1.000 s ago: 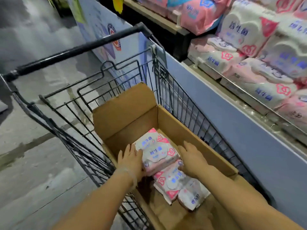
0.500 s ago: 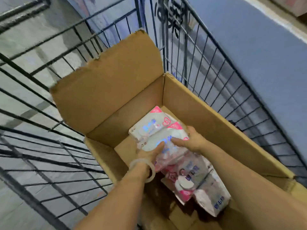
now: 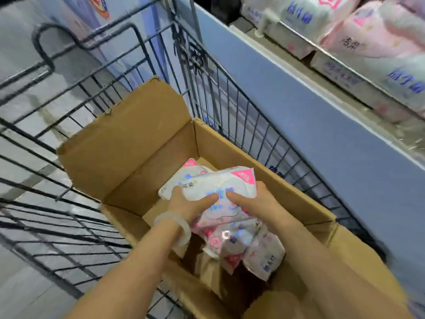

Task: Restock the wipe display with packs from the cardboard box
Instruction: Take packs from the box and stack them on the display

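An open cardboard box (image 3: 232,155) sits inside a wire shopping cart (image 3: 230,95). Both hands reach into it and hold one white and pink wipe pack (image 3: 220,183) between them, raised a little above the others. My left hand (image 3: 188,203) grips its left end, thumb on top. My right hand (image 3: 253,201) grips its right end the same way. A second pack (image 3: 181,178) lies behind and under it. More packs (image 3: 250,247) lie lower in the box near my wrists. The wipe display (image 3: 368,49) with stacked packs is at the upper right.
A blue panel (image 3: 322,125) of the display base runs along the cart's right side. The box's far flap (image 3: 128,139) stands up toward the cart's front. Grey floor (image 3: 27,54) lies to the left. A pale bracelet (image 3: 177,226) is on my left wrist.
Both hands have closed on the top pack and lifted it slightly from the pile. The camera has tilted up, so the display shelf is back in view.
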The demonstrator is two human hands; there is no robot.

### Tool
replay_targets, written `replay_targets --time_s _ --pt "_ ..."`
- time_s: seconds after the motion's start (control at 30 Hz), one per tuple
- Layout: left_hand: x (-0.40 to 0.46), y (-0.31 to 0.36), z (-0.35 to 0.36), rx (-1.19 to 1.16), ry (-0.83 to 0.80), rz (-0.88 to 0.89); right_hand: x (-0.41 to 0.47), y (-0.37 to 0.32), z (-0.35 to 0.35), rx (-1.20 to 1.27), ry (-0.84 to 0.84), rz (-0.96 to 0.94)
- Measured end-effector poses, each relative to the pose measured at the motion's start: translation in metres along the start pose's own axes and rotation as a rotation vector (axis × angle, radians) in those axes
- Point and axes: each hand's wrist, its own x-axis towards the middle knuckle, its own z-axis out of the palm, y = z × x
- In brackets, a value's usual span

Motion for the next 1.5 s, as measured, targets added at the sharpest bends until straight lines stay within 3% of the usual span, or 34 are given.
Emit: replay_targets --time_s 0.13,0.27,0.63,0.8,1.03,1.2,1.5 --pt "-0.063 0.06 0.003 0.034 -0.153 0.314 -0.059 -0.02 -0.032 0.049 0.139 -0.116" --pt "-0.135 0.116 0.026 0.075 -0.236 0.492 -0.136 -0.035 -0.08 0.037 0.285 -0.233" --pt "-0.319 0.222 0.214 0.064 -0.332 0.803 -0.37 -0.011 -0.274 0.042 0.621 -0.436" --pt "-0.389 0.259 0.299 0.09 -0.428 0.933 -0.434 0.014 -0.355 0.047 0.788 -0.467" --pt "-0.426 0.313 0.355 0.099 -0.457 1.161 -0.48 0.009 -0.421 0.151 0.89 -0.55" --pt "-0.43 0.377 0.375 0.171 -0.387 1.381 -0.483 -0.025 -0.458 0.174 1.062 -0.648" --pt "-0.416 0.477 0.393 0.713 0.262 1.569 -0.438 -0.088 -0.515 0.167 1.221 -0.711"
